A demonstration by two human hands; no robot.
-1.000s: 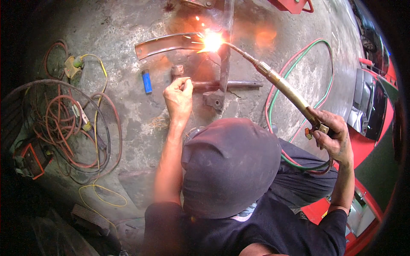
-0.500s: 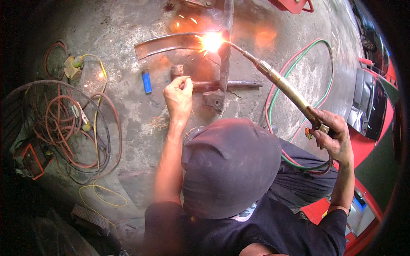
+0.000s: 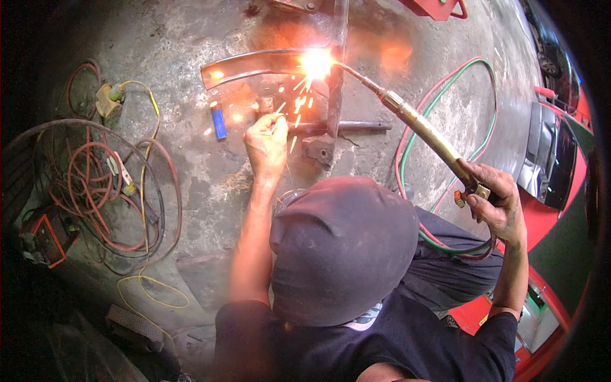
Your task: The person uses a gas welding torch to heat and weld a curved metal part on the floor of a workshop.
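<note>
My right hand (image 3: 493,198) grips the brass handle of a gas torch (image 3: 423,124), fed by hoses. Its bent tip reaches a glaring flame (image 3: 316,63) where a curved metal strip (image 3: 254,67) meets a long upright metal bar (image 3: 337,95); glare hides the joint. Below and left of the flame, my left hand (image 3: 266,145) is closed in a pinch on a thin wire (image 3: 289,170), which trails past the wrist. Beyond its fingertips lies a hammer-like tool (image 3: 366,125), partly behind the bar. A small blue block-shaped item (image 3: 219,123) lies to the left.
Red and green hoses (image 3: 493,95) loop at right. Tangled cables (image 3: 95,184) and a yellow cord (image 3: 153,105) cover the left floor. A large rounded dark cloth shape (image 3: 344,248) fills the lower middle. Red equipment (image 3: 429,7) stands at the top.
Sparks now fall from the flame toward my left hand, with bright specks near the blue item. Both hands and the torch stay almost in place.
</note>
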